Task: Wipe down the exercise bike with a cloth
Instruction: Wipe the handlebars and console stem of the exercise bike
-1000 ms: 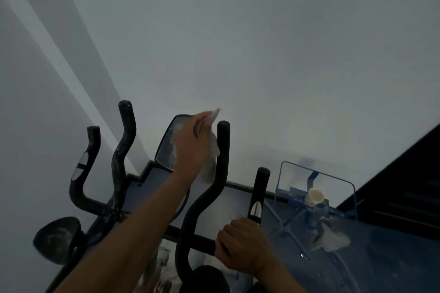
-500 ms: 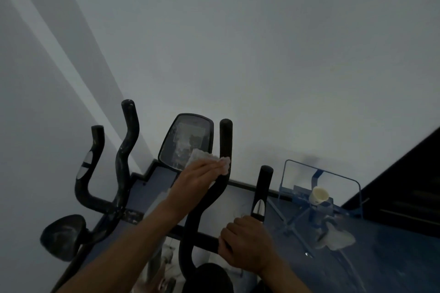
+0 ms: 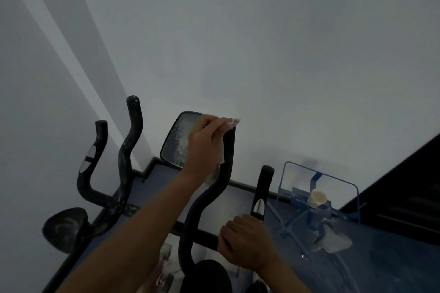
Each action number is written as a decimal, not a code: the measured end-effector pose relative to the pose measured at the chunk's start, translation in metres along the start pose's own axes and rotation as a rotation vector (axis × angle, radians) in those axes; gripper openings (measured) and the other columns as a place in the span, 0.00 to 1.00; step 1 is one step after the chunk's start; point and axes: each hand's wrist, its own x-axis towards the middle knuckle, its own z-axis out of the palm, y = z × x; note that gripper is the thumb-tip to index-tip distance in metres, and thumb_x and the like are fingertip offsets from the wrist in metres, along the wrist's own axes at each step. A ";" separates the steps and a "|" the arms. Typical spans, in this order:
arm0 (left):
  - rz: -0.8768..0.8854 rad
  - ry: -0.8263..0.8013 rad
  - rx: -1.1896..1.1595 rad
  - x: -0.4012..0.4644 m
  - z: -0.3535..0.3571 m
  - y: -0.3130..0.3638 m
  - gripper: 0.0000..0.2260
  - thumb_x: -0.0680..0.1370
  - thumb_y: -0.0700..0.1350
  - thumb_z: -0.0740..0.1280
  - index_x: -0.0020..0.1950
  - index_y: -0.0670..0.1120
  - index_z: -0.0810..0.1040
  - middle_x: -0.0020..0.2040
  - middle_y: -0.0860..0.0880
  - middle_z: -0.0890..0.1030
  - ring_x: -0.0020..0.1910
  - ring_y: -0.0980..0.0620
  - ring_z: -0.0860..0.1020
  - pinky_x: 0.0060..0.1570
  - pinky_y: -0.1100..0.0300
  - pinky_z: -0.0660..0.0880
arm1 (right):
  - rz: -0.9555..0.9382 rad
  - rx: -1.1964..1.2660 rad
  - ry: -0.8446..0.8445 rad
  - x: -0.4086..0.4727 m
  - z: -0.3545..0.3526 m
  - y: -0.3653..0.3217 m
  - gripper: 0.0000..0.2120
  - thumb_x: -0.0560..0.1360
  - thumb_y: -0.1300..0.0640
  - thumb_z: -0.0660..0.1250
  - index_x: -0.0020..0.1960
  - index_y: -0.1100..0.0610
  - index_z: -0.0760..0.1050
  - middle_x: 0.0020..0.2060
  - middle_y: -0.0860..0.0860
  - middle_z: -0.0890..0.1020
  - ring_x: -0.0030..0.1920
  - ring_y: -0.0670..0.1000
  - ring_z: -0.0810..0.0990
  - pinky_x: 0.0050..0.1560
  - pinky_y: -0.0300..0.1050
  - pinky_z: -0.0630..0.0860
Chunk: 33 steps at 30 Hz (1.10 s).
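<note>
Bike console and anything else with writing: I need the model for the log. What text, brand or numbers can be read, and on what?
None can be read.
Console: screen dim and smeared, no digits or brand legible; left hand with cloth covers part.
Cup: no legible marking.

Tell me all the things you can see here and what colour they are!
exercise bike: one, black, bottom middle, its curvy handlebars pointing up
screen: one, dark with a grey face, on the bike between the handlebars
cloth: one, white, at the top of a tall handlebar
second bike: one, black and dusty, on the left by the wall
blue stand: one, blue, on the right by the wall
cup: one, cream, sitting on the blue stand
wall: white, filling the top
left hand: one, holds the cloth against the handlebar top
right hand: one, fingers curled round the bike's crossbar
</note>
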 end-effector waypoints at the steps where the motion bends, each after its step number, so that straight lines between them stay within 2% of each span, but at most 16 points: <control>1: 0.010 0.001 0.002 0.006 -0.001 0.003 0.04 0.78 0.34 0.71 0.51 0.37 0.84 0.49 0.44 0.80 0.50 0.61 0.80 0.54 0.66 0.77 | 0.000 0.004 -0.002 0.000 0.000 0.000 0.16 0.76 0.53 0.67 0.30 0.52 0.68 0.25 0.48 0.69 0.26 0.49 0.65 0.29 0.44 0.63; 4: 0.064 -0.108 0.054 0.025 -0.001 0.010 0.06 0.80 0.34 0.69 0.53 0.39 0.85 0.50 0.46 0.78 0.48 0.63 0.76 0.53 0.73 0.71 | -0.006 0.003 -0.005 -0.001 -0.001 0.001 0.16 0.76 0.53 0.67 0.31 0.51 0.68 0.25 0.47 0.69 0.26 0.48 0.65 0.29 0.44 0.64; 7: 0.047 -0.158 0.101 0.034 -0.007 -0.006 0.07 0.80 0.35 0.67 0.52 0.39 0.85 0.48 0.46 0.79 0.45 0.63 0.76 0.52 0.74 0.71 | -0.008 0.001 -0.004 0.000 -0.002 0.000 0.16 0.75 0.53 0.67 0.30 0.51 0.68 0.25 0.48 0.69 0.26 0.48 0.65 0.29 0.44 0.63; 10: -0.098 -0.234 0.139 0.008 -0.019 -0.030 0.09 0.79 0.36 0.68 0.45 0.49 0.81 0.43 0.52 0.78 0.43 0.63 0.77 0.46 0.67 0.72 | -0.011 0.006 0.004 0.000 -0.002 0.000 0.16 0.75 0.53 0.68 0.30 0.52 0.68 0.25 0.48 0.69 0.26 0.49 0.65 0.29 0.44 0.62; 13: -0.204 -0.391 0.081 -0.049 -0.021 -0.037 0.05 0.81 0.43 0.70 0.46 0.49 0.83 0.43 0.53 0.81 0.42 0.59 0.80 0.44 0.67 0.74 | -0.016 0.005 0.019 0.000 -0.001 0.001 0.17 0.75 0.53 0.67 0.30 0.52 0.67 0.25 0.48 0.69 0.26 0.49 0.65 0.30 0.44 0.60; 15: -0.219 -0.354 0.048 -0.064 -0.018 -0.032 0.07 0.82 0.49 0.69 0.45 0.52 0.82 0.39 0.55 0.79 0.39 0.57 0.78 0.41 0.65 0.73 | -0.018 0.013 0.034 0.000 0.001 0.001 0.17 0.77 0.53 0.65 0.30 0.52 0.67 0.25 0.49 0.69 0.26 0.50 0.65 0.30 0.44 0.60; 17: -0.265 -0.188 -0.017 -0.052 -0.013 -0.025 0.09 0.81 0.54 0.69 0.41 0.56 0.79 0.35 0.58 0.76 0.35 0.56 0.75 0.38 0.62 0.72 | -0.016 0.021 0.048 0.000 0.003 0.001 0.18 0.78 0.53 0.64 0.30 0.53 0.67 0.25 0.49 0.69 0.26 0.50 0.66 0.29 0.44 0.60; 20: -0.285 0.029 -0.097 -0.026 -0.006 -0.016 0.07 0.81 0.51 0.70 0.47 0.50 0.80 0.42 0.52 0.79 0.42 0.53 0.79 0.45 0.59 0.76 | -0.007 0.019 0.062 0.000 0.004 0.000 0.18 0.78 0.54 0.63 0.30 0.53 0.67 0.25 0.49 0.69 0.26 0.49 0.66 0.28 0.45 0.61; 22: -0.247 -0.013 -0.092 -0.028 -0.001 -0.017 0.04 0.80 0.46 0.71 0.48 0.46 0.80 0.47 0.49 0.81 0.47 0.53 0.80 0.49 0.61 0.77 | 0.000 0.017 0.062 0.000 0.004 0.000 0.17 0.78 0.55 0.63 0.30 0.53 0.67 0.25 0.49 0.69 0.26 0.49 0.66 0.28 0.45 0.62; 26: -0.116 -0.290 -0.010 -0.065 -0.004 -0.036 0.01 0.79 0.39 0.71 0.48 0.43 0.82 0.49 0.48 0.79 0.47 0.55 0.80 0.51 0.58 0.79 | 0.009 0.004 0.043 0.001 0.003 0.000 0.18 0.78 0.54 0.61 0.29 0.54 0.69 0.25 0.50 0.71 0.26 0.49 0.68 0.29 0.44 0.62; 28: -0.116 -0.302 0.005 -0.084 -0.011 -0.042 0.01 0.78 0.38 0.72 0.49 0.42 0.83 0.49 0.48 0.80 0.46 0.55 0.80 0.51 0.61 0.79 | 0.001 -0.005 0.028 0.001 0.002 0.000 0.18 0.77 0.55 0.62 0.29 0.54 0.69 0.25 0.49 0.71 0.26 0.49 0.68 0.30 0.43 0.61; 33: -0.296 -0.209 0.040 -0.119 -0.037 -0.034 0.03 0.79 0.40 0.72 0.50 0.41 0.83 0.47 0.48 0.81 0.46 0.58 0.79 0.49 0.70 0.73 | -0.036 0.007 0.019 -0.001 0.003 0.003 0.17 0.76 0.55 0.65 0.29 0.54 0.69 0.24 0.50 0.71 0.26 0.51 0.69 0.29 0.45 0.61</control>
